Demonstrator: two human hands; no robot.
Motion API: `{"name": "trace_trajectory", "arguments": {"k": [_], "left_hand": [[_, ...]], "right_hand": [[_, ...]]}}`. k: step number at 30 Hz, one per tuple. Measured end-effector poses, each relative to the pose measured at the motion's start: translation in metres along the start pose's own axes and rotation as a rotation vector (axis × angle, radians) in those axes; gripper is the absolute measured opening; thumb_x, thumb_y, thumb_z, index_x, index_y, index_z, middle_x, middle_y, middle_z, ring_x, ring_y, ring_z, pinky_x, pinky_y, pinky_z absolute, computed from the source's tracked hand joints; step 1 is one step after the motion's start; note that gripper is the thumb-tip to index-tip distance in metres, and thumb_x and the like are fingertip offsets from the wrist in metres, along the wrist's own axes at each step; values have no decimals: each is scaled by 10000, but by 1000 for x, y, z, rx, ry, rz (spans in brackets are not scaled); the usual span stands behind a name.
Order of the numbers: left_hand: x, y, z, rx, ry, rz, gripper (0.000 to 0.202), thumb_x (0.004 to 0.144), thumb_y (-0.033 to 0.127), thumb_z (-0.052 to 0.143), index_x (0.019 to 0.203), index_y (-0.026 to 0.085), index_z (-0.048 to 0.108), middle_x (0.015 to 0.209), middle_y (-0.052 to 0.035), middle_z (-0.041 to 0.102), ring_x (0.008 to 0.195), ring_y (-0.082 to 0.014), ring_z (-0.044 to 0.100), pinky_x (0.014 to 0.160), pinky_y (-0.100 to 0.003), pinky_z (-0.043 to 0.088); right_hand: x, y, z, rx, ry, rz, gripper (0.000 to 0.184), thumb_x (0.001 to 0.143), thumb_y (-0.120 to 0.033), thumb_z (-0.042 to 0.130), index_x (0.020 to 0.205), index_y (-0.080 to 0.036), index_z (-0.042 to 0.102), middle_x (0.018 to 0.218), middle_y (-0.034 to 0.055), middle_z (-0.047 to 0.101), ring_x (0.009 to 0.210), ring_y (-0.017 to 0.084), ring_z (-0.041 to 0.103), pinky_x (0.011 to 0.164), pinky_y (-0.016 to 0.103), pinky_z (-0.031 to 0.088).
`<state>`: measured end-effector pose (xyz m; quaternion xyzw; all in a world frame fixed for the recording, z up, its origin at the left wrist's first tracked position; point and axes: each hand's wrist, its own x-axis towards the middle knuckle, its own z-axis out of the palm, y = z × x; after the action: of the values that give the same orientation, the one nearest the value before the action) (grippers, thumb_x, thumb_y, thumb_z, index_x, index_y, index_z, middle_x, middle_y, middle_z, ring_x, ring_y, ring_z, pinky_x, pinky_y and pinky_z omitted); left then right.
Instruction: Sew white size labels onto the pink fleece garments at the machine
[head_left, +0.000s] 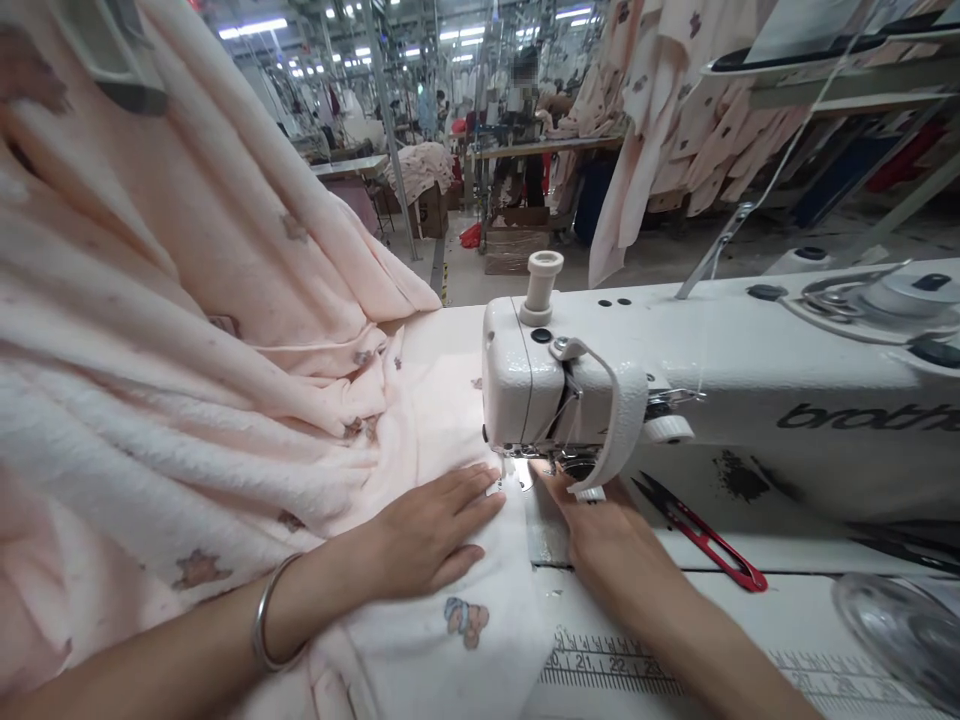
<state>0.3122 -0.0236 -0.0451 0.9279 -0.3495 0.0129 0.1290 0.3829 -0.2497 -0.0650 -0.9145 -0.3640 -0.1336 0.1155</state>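
Observation:
A large pale pink fleece fabric [225, 400] printed with small bears is heaped on the left and runs under the head of a white sewing machine [675, 390]. My left hand [431, 530] lies flat on the fabric with its fingers stretched toward the presser foot [517, 470]; a metal bangle sits on that wrist. My right hand [600, 535] rests on the machine bed just right of the needle, fingers reaching under the machine head to the fabric's edge; whether they pinch it is hidden.
Red-handled thread snips [705, 540] lie on the bed right of my right hand. A ruler scale [615, 665] is printed on the table's front edge. A clear plastic piece [900, 630] sits at lower right. Garments hang behind; another person stands far back.

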Motion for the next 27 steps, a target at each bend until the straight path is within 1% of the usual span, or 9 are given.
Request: {"name": "trace_trajectory", "arguments": {"k": [1, 3, 5, 7, 11, 17, 20, 23, 27], "left_hand": [[0, 0, 0, 3, 1, 2, 484, 920, 263, 448, 1354, 65, 371, 1459, -206, 310, 1398, -291, 227, 1149, -452, 282], [0, 0, 0, 6, 4, 3, 495, 921, 265, 446, 1365, 65, 360, 1460, -207, 309, 1399, -290, 227, 1150, -448, 281], [1, 0, 0, 3, 5, 4, 511, 921, 268, 447, 1380, 70, 340, 1455, -208, 319, 1397, -290, 232, 1147, -458, 283], [1, -1, 0, -2, 7, 9, 523, 922, 270, 443, 1393, 79, 321, 1451, -208, 328, 1396, -292, 236, 1140, -476, 288], [1, -3, 0, -3, 11, 12, 509, 923, 262, 440, 1384, 74, 337, 1454, -210, 323, 1395, -298, 235, 1140, -481, 288], [1, -6, 1, -20, 13, 3, 503, 928, 267, 433, 1388, 87, 338, 1440, -199, 346, 1393, -293, 242, 1137, -479, 297], [1, -6, 1, -28, 23, 4, 501, 928, 265, 431, 1390, 93, 338, 1444, -194, 341, 1395, -292, 237, 1142, -475, 290], [2, -7, 1, -35, 33, -2, 499, 928, 260, 432, 1394, 113, 332, 1446, -184, 342, 1392, -284, 248, 1137, -480, 300], [3, -7, 0, -34, 35, -7, 493, 920, 255, 446, 1382, 110, 351, 1448, -183, 336, 1389, -275, 255, 1140, -463, 304]], "right_hand": [[-10, -7, 0, -1, 14, -33, 513, 778, 39, 332, 1154, -173, 609, 1087, 63, 647, 1080, 212, 533, 925, 345, 405], [-24, -20, -1, 3, 48, -89, 576, 756, 59, 305, 1237, -137, 554, 1196, 88, 592, 1139, 234, 486, 911, 357, 410], [-31, -28, 1, -9, 87, -103, 557, 779, 48, 306, 1258, -118, 537, 1228, 118, 558, 1145, 252, 467, 890, 371, 421], [-31, -32, 4, -32, 111, -96, 532, 798, 44, 308, 1246, -116, 548, 1188, 132, 569, 1135, 261, 466, 887, 388, 425], [-27, -32, 7, -52, 129, -93, 540, 783, 62, 313, 1228, -119, 560, 1153, 132, 575, 1112, 258, 473, 873, 387, 434], [-27, -31, 9, -55, 126, -75, 544, 767, 48, 336, 1226, -142, 558, 1170, 121, 566, 1081, 252, 485, 862, 383, 446], [-27, -32, 10, -43, 125, -39, 554, 760, 57, 339, 1221, -155, 563, 1181, 108, 562, 1084, 253, 482, 875, 391, 442], [-27, -32, 10, -38, 117, -48, 569, 750, 60, 343, 1238, -148, 549, 1191, 111, 556, 1091, 255, 483, 886, 401, 445], [-26, -33, 8, -54, 115, -62, 590, 733, 79, 345, 1248, -129, 545, 1172, 118, 564, 1103, 261, 489, 891, 404, 460]]}}
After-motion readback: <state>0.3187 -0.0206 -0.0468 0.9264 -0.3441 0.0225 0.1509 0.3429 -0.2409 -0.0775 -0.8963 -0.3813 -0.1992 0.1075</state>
